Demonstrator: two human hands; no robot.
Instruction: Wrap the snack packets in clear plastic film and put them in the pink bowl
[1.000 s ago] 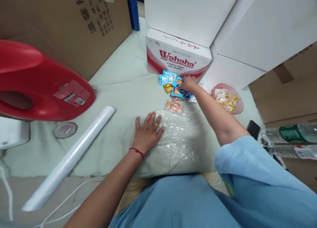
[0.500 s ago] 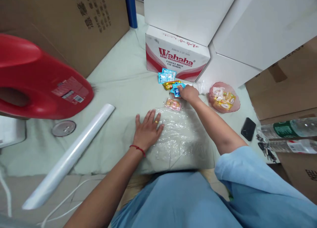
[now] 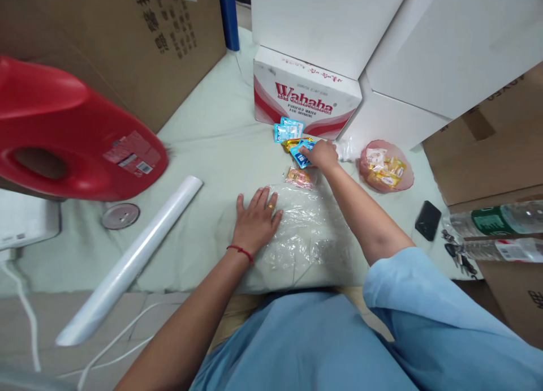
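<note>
Grasping blue packets in right hand, thumb on top, remaining fingertips mostly hidden; exact count unclear. Location of same: just in front of Wahaha box, on the wearer's side. Resting left hand palm down, unclenched, fingers spread, farther in front of Wahaha box, at left edge of clear film; overlap with film hard to judge. Noted close to front face of Wahaha box: pale packets; contact unclear. Slightly farther out: gold packet, partly covered by blue packets, then pink packet beside far edge of film. Right of Wahaha box: pink bowl with wrapped snacks inside; beyond, black case. Well left of Wahaha box: red jug, and white roll lying aslant.
</note>
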